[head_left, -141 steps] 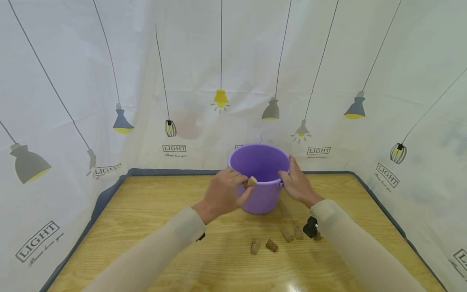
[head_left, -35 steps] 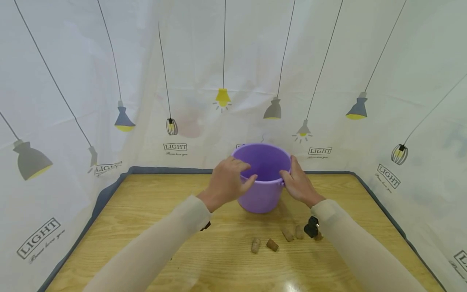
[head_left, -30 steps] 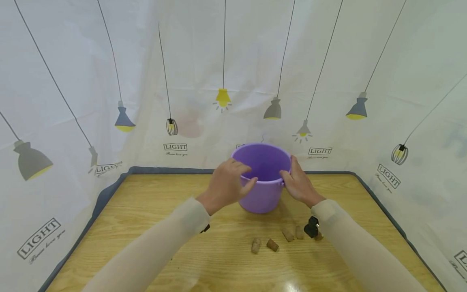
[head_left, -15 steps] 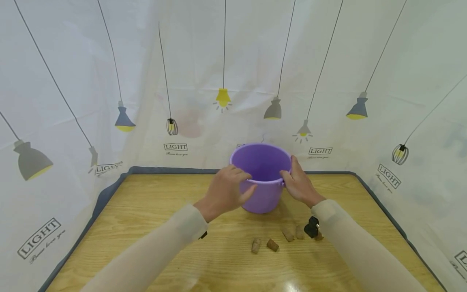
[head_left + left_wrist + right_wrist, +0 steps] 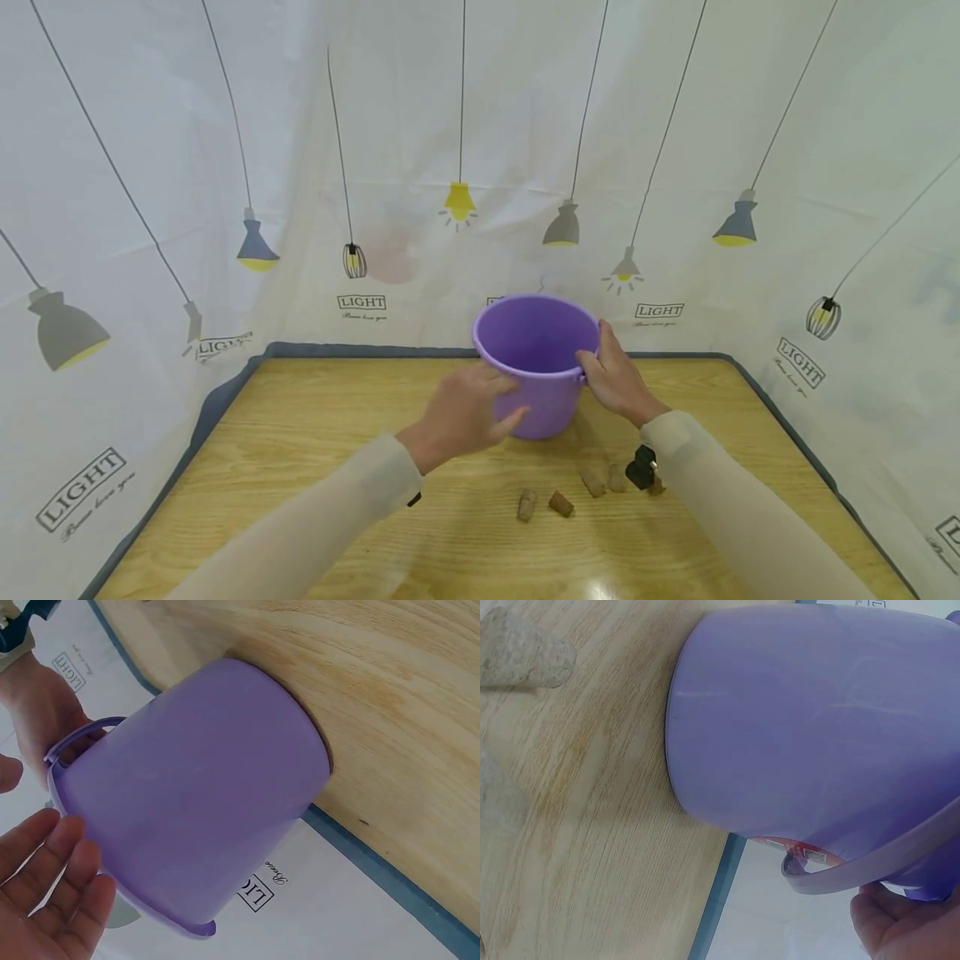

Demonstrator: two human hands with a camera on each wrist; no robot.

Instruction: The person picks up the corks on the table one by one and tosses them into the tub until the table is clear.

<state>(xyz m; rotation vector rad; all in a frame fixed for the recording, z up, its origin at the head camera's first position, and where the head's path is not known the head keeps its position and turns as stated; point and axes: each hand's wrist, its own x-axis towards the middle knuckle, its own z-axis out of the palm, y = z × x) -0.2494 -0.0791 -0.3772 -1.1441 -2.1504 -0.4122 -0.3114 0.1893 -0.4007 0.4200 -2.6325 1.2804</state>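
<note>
A purple plastic bucket (image 5: 547, 402) stands upright at the middle back of the wooden table. My right hand (image 5: 618, 377) grips its rim on the right side, thumb over the edge. My left hand (image 5: 459, 415), slightly blurred, is at the bucket's near left side, just below the rim. In the left wrist view its fingers (image 5: 88, 900) are loosely extended with nothing between them. Several tapered corks lie on the table in front of the bucket, among them a pale cork (image 5: 527, 505) and a darker cork (image 5: 561, 504). The bucket's floor is hidden from the head view.
The wooden table (image 5: 315, 425) is bordered at the back and sides by a white cloth (image 5: 420, 250) printed with lamps, with a dark blue edge strip. The bucket's handle (image 5: 847, 874) hangs against its side. One cork (image 5: 657, 487) is partly behind the right wrist's black camera (image 5: 641, 467).
The cork that my left hand held earlier is out of its fingers. That hand reached over the rim, then drew back and down outside the bucket. The right hand keeps its grip.
</note>
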